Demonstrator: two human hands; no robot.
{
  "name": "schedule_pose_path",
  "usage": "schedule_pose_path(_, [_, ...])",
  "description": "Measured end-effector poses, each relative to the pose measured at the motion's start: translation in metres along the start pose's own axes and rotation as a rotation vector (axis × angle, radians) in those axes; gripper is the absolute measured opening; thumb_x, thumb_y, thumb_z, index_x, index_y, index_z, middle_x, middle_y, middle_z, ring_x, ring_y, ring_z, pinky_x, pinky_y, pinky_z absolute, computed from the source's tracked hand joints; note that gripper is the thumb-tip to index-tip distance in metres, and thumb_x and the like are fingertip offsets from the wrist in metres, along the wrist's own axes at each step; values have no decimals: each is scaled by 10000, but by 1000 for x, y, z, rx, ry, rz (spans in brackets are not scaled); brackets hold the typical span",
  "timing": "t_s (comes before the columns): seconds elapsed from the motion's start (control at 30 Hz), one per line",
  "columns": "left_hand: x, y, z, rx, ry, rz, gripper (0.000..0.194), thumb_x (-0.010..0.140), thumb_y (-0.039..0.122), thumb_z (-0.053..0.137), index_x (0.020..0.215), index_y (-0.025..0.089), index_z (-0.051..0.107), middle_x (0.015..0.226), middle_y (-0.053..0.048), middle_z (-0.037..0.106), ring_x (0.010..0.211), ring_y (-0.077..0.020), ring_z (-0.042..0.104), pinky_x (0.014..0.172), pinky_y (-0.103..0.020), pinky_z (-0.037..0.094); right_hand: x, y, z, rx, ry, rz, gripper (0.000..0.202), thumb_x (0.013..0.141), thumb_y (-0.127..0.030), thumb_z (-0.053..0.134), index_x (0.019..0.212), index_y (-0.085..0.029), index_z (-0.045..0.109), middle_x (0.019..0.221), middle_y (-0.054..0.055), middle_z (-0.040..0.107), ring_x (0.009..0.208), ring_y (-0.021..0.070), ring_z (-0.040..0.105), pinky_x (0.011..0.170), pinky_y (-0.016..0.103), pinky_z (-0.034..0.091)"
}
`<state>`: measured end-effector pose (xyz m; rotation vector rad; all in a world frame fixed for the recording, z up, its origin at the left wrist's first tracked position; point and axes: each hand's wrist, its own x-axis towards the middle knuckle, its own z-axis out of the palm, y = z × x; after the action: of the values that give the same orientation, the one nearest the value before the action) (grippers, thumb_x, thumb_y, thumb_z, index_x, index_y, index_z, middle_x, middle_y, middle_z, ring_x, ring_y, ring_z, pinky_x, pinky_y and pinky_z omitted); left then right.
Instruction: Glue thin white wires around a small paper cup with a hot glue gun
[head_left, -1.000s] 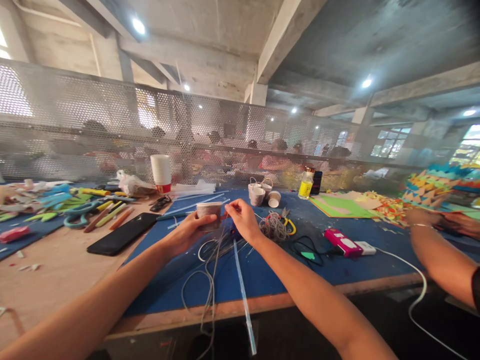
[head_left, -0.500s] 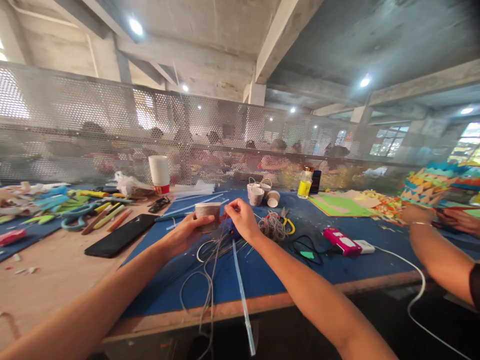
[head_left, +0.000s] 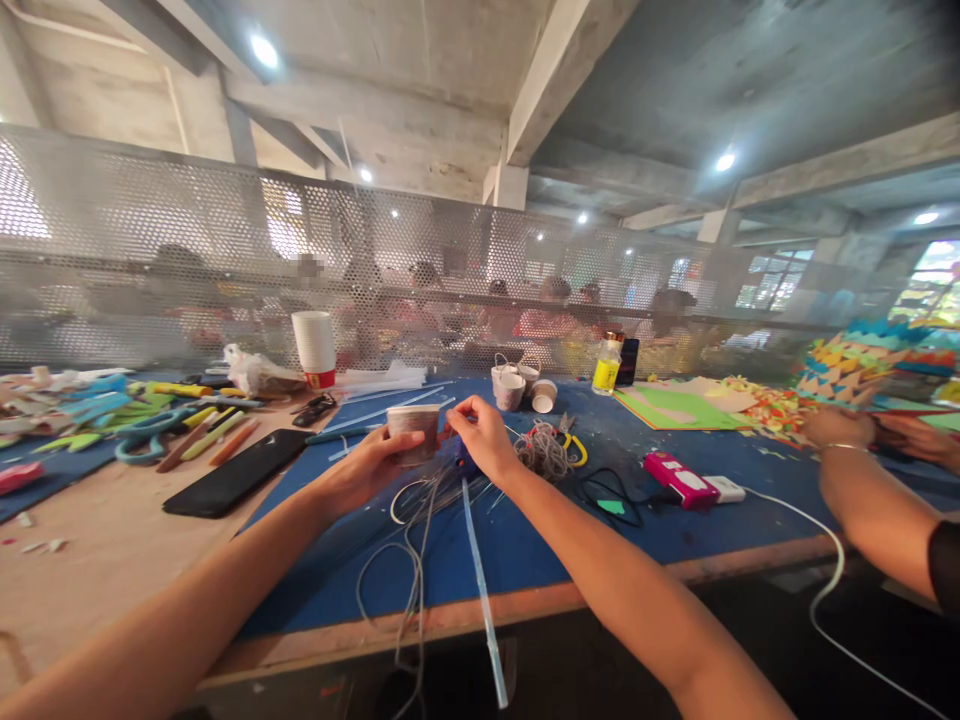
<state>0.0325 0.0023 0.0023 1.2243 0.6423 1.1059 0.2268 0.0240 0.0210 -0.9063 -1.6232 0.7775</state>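
Note:
My left hand is closed round a small paper cup whose side looks wrapped in grey cord. Fingertips of my right hand are pinched together just right of the cup; what lies between them is too small to make out. Loose grey cord trails below the hands and over the table's front edge. Under my right hand sits a blue tool, mostly hidden, with a long clear glue stick pointing towards me. A tangled heap of grey cord lies right of my right hand, beside yellow-handled scissors.
Several small cups stand behind my hands. A stack of paper cups, a black phone and blue-handled scissors lie leftward. Rightward are a yellow bottle, a pink device and a co-worker's hands.
The view has shifted very slightly. My left hand keeps hold of the cup and my right fingers remain pinched beside it; little else differs.

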Motion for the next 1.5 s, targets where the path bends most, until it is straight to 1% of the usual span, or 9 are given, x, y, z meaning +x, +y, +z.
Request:
schedule_pose_path(0.17, [-2, 3, 3, 9, 8, -3, 411, 833, 281, 762, 1220, 148, 725, 1256, -148, 742, 1123, -274, 699, 1053, -371, 474, 0, 2, 0, -13, 5, 0, 145, 872, -298, 610, 765, -221, 549, 707, -27, 695, 726, 165, 687, 749, 276, 514])
schedule_pose_path(0.3, [-3, 5, 7, 14, 14, 2, 418, 809, 290, 783, 1199, 148, 737, 1224, -147, 754, 1094, -276, 705, 1024, -373, 482, 0, 1, 0, -14, 2, 23, 145, 867, -297, 606, 757, -225, 544, 701, -29, 702, 670, 160, 669, 703, 276, 522])
schedule_pose_path(0.5, [-1, 2, 3, 22, -8, 15, 403, 810, 287, 780, 1192, 161, 745, 1200, -136, 763, 1077, -266, 705, 1000, -349, 490, 1, 3, 1, 9, -9, 36, 144, 861, -307, 615, 763, -223, 552, 695, -23, 699, 688, 173, 695, 724, 293, 549])
schedule_pose_path(0.6, [-1, 0, 1, 18, -14, 14, 393, 813, 279, 778, 1191, 177, 749, 1184, -124, 770, 1079, -266, 703, 1004, -348, 488, 2, 6, 2, 41, -21, 52, 131, 858, -300, 616, 771, -224, 554, 684, -25, 697, 661, 174, 696, 699, 294, 557])
schedule_pose_path(0.7, [-1, 1, 3, 25, -23, 14, 407, 815, 282, 777, 1207, 175, 741, 1198, -129, 763, 1095, -272, 696, 1011, -360, 482, 2, 7, 3, 77, -35, 57, 124, 857, -286, 614, 770, -223, 551, 664, -29, 690, 632, 171, 697, 671, 285, 555])
schedule_pose_path(0.83, [-4, 4, 6, 49, -21, 14, 406, 805, 288, 783, 1189, 163, 741, 1183, -138, 762, 1114, -286, 686, 1008, -368, 481, 1, 5, 3, 58, -43, 76, 126, 863, -279, 602, 763, -225, 547, 647, -30, 687, 635, 169, 698, 653, 275, 549])
schedule_pose_path(1.13, [-6, 7, 8, 62, -24, -7, 452, 809, 280, 777, 1239, 159, 708, 1212, -149, 747, 1150, -311, 667, 1006, -401, 476, 2, 7, 2, 117, -48, 71, 141, 847, -277, 634, 747, -219, 553, 622, -35, 667, 616, 170, 697, 665, 279, 543])
schedule_pose_path(1.37, [-5, 5, 7, 63, -50, 8, 453, 821, 281, 774, 1250, 155, 698, 1244, -149, 736, 1147, -290, 664, 978, -361, 476, 3, 9, 3, 110, -58, 84, 119, 848, -255, 618, 750, -215, 564, 627, -37, 668, 621, 161, 684, 694, 279, 541])
schedule_pose_path(1.5, [-5, 5, 7, 64, -23, 3, 479, 811, 291, 785, 1257, 142, 693, 1239, -156, 736, 1155, -297, 660, 997, -384, 470, 4, 10, 3, 107, -65, 83, 126, 853, -260, 622, 752, -218, 561, 621, -39, 669, 638, 165, 689, 712, 284, 536])
